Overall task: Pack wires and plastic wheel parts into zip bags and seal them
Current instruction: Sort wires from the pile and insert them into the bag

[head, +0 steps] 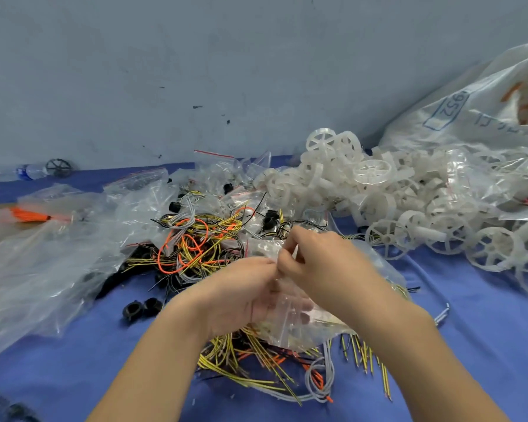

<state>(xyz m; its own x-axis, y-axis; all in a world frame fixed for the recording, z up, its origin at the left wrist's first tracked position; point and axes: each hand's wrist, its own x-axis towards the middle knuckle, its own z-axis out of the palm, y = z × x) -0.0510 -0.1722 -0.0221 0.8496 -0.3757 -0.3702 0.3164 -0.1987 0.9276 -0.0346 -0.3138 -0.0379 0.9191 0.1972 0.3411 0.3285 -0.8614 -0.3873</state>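
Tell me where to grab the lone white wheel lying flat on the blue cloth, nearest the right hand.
Judging by its pose, take the white wheel by the rim, coming from above on its near side. It lies flat with its spokes up, the blue cloth is bare in front, and the wheel pile crowds its far side. A finger between spokes could hook it.

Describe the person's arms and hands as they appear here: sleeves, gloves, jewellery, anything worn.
Both forearms are bare as far as the bottom edge of the picture, with no sleeve in view. The left hand and the right hand wear no gloves. No watch, bracelet or ring shows on the wrists or fingers, though the hands are slightly blurred, so a thin ring could be missed.
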